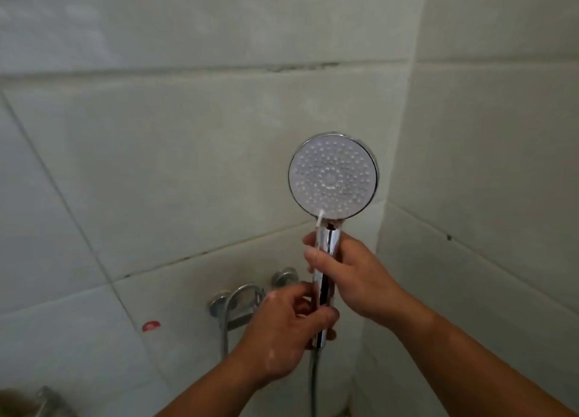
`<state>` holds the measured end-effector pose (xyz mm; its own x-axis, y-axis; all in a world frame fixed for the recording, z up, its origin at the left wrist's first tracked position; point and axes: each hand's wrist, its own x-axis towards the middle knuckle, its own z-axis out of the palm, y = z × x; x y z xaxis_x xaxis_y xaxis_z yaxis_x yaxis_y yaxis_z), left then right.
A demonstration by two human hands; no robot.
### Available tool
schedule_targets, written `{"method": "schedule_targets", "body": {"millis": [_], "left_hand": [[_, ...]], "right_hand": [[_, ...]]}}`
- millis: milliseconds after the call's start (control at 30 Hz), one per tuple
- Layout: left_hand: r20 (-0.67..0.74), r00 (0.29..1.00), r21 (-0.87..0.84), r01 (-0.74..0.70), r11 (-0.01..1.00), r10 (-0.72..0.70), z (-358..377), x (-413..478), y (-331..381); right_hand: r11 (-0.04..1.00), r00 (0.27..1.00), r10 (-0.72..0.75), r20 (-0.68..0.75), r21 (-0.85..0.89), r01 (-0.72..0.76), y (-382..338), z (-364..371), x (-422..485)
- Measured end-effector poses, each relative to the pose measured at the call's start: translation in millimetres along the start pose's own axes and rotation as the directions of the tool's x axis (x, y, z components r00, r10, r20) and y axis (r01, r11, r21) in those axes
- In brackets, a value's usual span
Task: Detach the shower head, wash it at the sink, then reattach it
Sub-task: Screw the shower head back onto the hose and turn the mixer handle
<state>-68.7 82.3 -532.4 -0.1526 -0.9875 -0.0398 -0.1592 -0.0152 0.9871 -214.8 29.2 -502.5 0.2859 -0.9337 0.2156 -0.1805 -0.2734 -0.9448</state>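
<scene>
- I see the shower head (333,175) held upright, face toward me, near the tiled corner; my right hand (354,275) has its grip wrapped around the chrome handle.
- My left hand (288,329) pinches the handle's lower end, where the hose (313,379) joins.
- Risk, as I judge it: wet chrome could slip as the joint is twisted, dropping the head; twisting off-axis could kink the hose.
- No surface shows, only pale wall tiles (188,150) with dark grout, a wall mixer valve (244,304) and a red mark (151,325).
</scene>
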Motion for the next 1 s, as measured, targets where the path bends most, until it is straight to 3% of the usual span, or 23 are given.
{"method": "schedule_targets", "body": {"millis": [100,233,333,467,600,733,1000], "left_hand": [[-0.107,0.988,0.072,-0.103,0.992,0.110,-25,3,24],[-0.212,0.945,0.160,-0.215,0.963,0.247,-42,10,67],[-0.249,0.909,0.210,-0.285,0.935,0.334,-49,15,106],[-0.263,0.869,0.300,-0.340,0.891,0.420,-63,25,162],[-0.300,0.816,0.389,-0.369,0.844,0.495,-78,31,223],[-0.319,0.755,0.430,-0.423,0.797,0.573,-94,38,289],[-0.336,0.552,0.595,-0.503,0.627,0.763,-126,48,432]], "right_hand": [[0.953,0.997,-0.080,0.018,-0.291,0.082,-28,4,7],[0.914,0.971,-0.237,-0.041,-0.349,0.208,-70,7,26],[0.904,0.943,-0.328,-0.055,-0.307,0.297,-105,-5,50],[0.915,0.918,-0.397,0.024,-0.072,0.397,-153,-28,82],[0.877,0.874,-0.480,0.074,0.040,0.478,-202,-44,105],[0.825,0.822,-0.565,0.076,0.040,0.563,-265,-59,131],[0.698,0.702,-0.712,0.019,-0.092,0.711,-409,-84,185]]}}
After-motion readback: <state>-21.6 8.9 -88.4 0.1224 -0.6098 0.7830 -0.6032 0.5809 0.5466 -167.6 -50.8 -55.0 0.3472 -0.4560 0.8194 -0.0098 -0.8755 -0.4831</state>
